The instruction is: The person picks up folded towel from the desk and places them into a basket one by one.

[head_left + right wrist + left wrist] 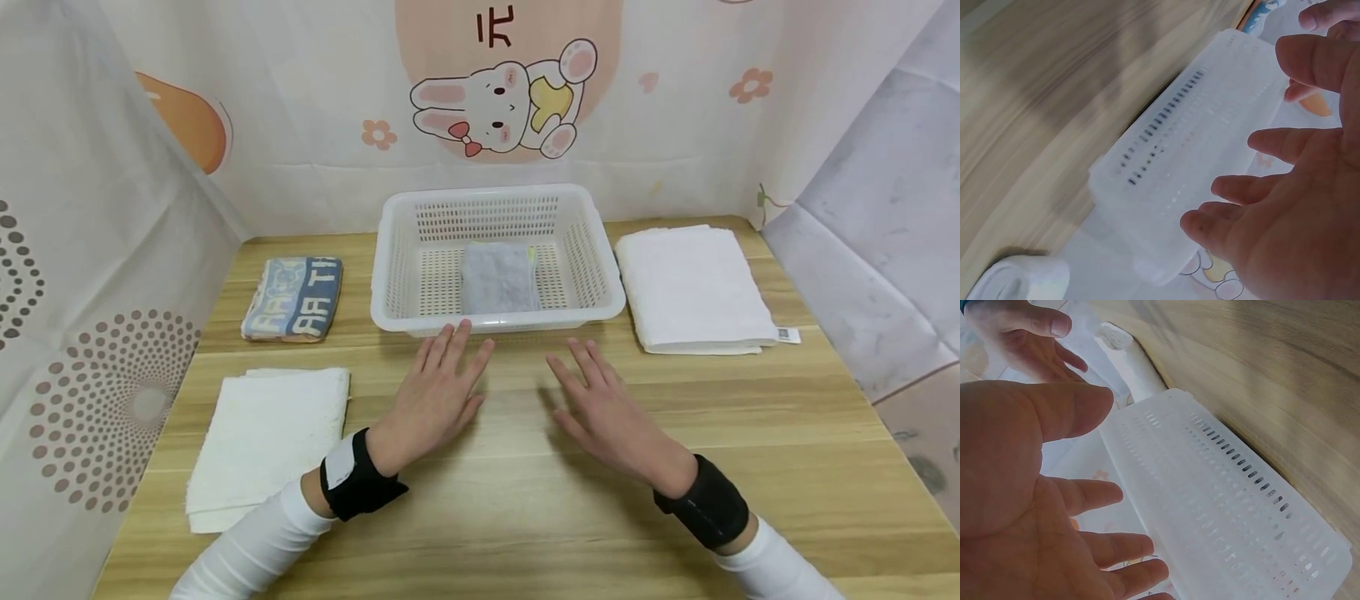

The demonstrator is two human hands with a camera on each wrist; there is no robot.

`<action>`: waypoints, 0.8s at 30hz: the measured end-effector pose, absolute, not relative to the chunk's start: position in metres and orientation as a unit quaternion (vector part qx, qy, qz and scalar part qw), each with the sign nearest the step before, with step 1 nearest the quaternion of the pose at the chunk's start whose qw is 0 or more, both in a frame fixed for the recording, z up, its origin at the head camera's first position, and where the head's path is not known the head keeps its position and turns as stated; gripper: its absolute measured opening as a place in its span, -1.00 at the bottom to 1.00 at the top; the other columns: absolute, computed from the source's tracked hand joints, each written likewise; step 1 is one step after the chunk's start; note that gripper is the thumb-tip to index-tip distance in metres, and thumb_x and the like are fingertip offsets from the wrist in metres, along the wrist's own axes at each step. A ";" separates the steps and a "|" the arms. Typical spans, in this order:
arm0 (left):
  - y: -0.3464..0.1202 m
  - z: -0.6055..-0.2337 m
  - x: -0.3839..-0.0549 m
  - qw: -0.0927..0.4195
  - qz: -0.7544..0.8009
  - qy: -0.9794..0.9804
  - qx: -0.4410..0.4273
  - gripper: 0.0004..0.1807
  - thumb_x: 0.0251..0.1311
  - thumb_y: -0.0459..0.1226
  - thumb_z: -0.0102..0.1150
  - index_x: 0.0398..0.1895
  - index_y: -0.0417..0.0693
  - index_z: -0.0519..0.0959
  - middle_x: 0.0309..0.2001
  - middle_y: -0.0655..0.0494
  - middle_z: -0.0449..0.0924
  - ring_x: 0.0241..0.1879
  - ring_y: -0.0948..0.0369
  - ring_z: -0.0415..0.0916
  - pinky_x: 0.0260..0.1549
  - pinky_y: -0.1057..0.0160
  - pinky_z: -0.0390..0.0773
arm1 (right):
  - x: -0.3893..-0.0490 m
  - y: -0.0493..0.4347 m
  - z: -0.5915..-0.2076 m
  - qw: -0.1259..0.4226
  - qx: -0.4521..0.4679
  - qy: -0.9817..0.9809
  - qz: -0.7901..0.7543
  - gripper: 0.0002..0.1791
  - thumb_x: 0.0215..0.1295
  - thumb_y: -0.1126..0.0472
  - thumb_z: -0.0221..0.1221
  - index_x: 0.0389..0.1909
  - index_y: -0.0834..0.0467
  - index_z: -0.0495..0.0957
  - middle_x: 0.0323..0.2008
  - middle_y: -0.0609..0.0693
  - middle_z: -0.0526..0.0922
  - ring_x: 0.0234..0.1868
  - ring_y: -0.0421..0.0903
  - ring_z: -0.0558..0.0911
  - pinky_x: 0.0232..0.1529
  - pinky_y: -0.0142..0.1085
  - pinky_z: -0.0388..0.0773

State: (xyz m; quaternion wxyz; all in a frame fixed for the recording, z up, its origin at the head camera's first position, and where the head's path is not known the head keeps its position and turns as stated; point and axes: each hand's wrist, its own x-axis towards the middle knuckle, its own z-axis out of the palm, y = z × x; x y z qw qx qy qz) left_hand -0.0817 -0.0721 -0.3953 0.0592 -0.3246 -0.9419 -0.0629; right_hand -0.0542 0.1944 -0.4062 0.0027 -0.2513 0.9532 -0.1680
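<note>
A white plastic basket (498, 321) with slotted walls stands at the back middle of the table. In it lies a folded grey cloth (498, 277) with a yellow-green edge. My left hand (435, 396) is held in front of the basket, its fingers spread and its fingertips right at the front rim in the head view. To its right, my right hand (611, 417) also has its fingers spread, a little short of the basket. Both hands hold nothing; the left wrist view shows the bare palm and the basket's front wall (1235, 481) beyond it.
A folded blue patterned towel (294, 298) lies left of the basket, with a folded white towel (273, 442) nearer the front, partly beneath the left forearm in view. Another white towel (693, 287) with a tag lies on the right. Behind hangs a printed curtain (315, 108).
</note>
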 end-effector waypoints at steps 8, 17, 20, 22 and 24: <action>-0.073 -0.396 -0.082 0.057 -0.063 -0.943 -0.323 -0.26 0.29 -0.11 0.27 0.48 -0.11 0.26 0.48 -0.35 0.04 0.46 -0.23 0.04 0.37 -0.20 0.15 | -0.055 0.206 -0.406 -0.013 -0.243 0.954 -0.173 -0.24 0.33 0.18 0.26 0.47 0.31 0.19 0.47 0.46 0.02 0.48 0.43 -0.01 0.39 0.26 0.06; -0.074 -0.397 -0.083 0.049 -0.063 -0.943 -0.324 -0.28 0.31 -0.11 0.24 0.47 -0.13 0.27 0.50 -0.34 0.01 0.47 -0.21 0.02 0.38 -0.19 0.11 | -0.053 0.216 -0.407 -0.005 -0.213 0.961 -0.177 -0.23 0.33 0.18 0.27 0.47 0.30 0.19 0.47 0.46 0.00 0.48 0.44 -0.04 0.40 0.26 0.02; -0.074 -0.397 -0.083 0.056 -0.062 -0.941 -0.327 -0.31 0.31 -0.11 0.25 0.44 -0.15 0.30 0.50 -0.34 0.03 0.47 -0.22 0.02 0.38 -0.19 0.11 | -0.053 0.220 -0.408 0.004 -0.201 0.963 -0.181 -0.23 0.34 0.18 0.26 0.47 0.30 0.18 0.48 0.46 -0.03 0.49 0.44 -0.07 0.41 0.28 -0.01; -0.074 -0.398 -0.083 0.062 -0.061 -0.940 -0.330 -0.33 0.30 -0.11 0.26 0.41 -0.16 0.34 0.49 -0.34 0.04 0.46 -0.22 0.03 0.38 -0.19 0.12 | -0.052 0.223 -0.407 0.007 -0.194 0.963 -0.184 -0.24 0.35 0.18 0.25 0.47 0.31 0.17 0.49 0.46 -0.05 0.49 0.44 -0.09 0.41 0.28 -0.02; -0.075 -0.398 -0.083 0.068 -0.058 -0.939 -0.331 -0.34 0.29 -0.11 0.27 0.38 -0.18 0.37 0.49 -0.34 0.04 0.46 -0.22 0.04 0.38 -0.18 0.13 | -0.052 0.226 -0.406 0.003 -0.191 0.964 -0.185 -0.25 0.35 0.18 0.25 0.46 0.33 0.19 0.48 0.47 -0.04 0.49 0.45 -0.09 0.40 0.28 -0.02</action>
